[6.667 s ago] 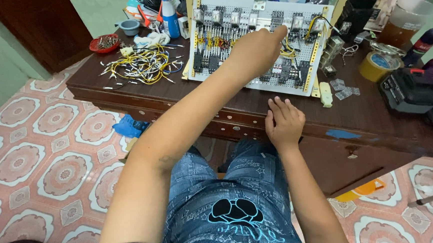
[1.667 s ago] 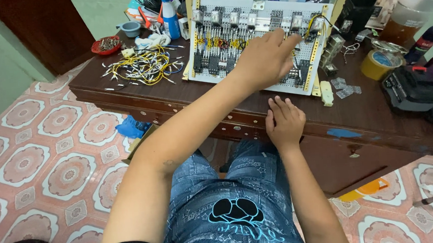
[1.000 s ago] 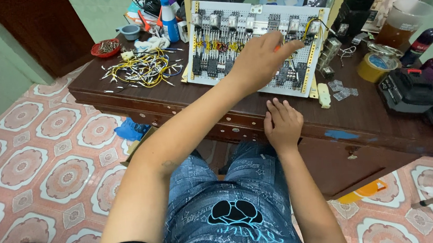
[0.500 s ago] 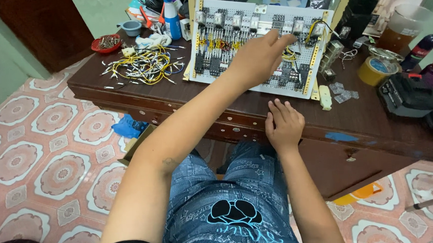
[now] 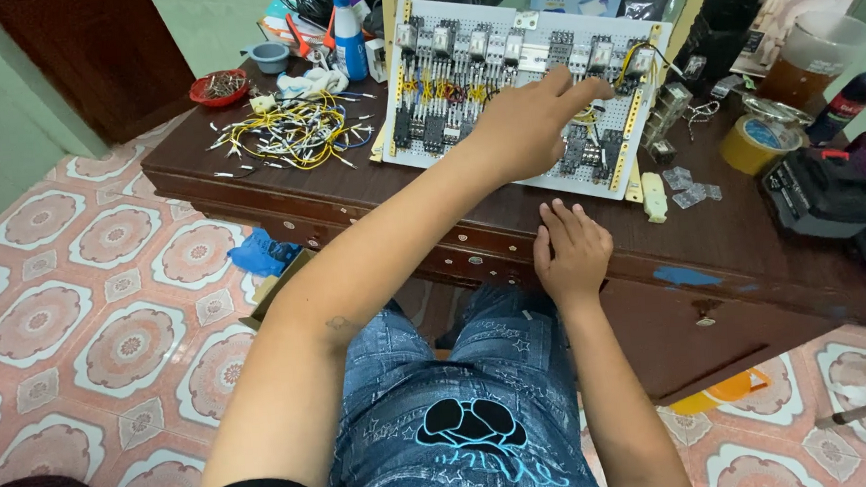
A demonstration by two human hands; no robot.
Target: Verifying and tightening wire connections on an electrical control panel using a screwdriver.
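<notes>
- The left hand (image 5: 531, 127) reaches out over a white wiring board (image 5: 519, 93), fingers loosely spread and holding nothing, fingertips lying on the board's right half.
- The board is a pale perforated panel with yellow strips down both sides, rows of small grey and black blocks, and yellow, red and black wires looped between them. It leans back on the far part of the desk, its lower edge just ahead of the right hand.
- The right hand (image 5: 572, 250) lies flat and empty on the front edge of the desk (image 5: 350, 193), fingers slack, just below the board.
- Left of the reaching hand, well apart, a loose heap of yellow and white wires (image 5: 291, 132) lies on the dark brown wood; beyond it sit a small red dish (image 5: 220, 86) and a blue bottle (image 5: 348, 33).
- Right of the hands are a roll of yellow tape (image 5: 753, 144) and a black case (image 5: 831, 204).
- The desk top is worn, with a blue smear near its front edge.
- The floor (image 5: 76, 295) is tiled in pink and white flower patterns; a blue cloth (image 5: 263, 254) lies by the desk.
</notes>
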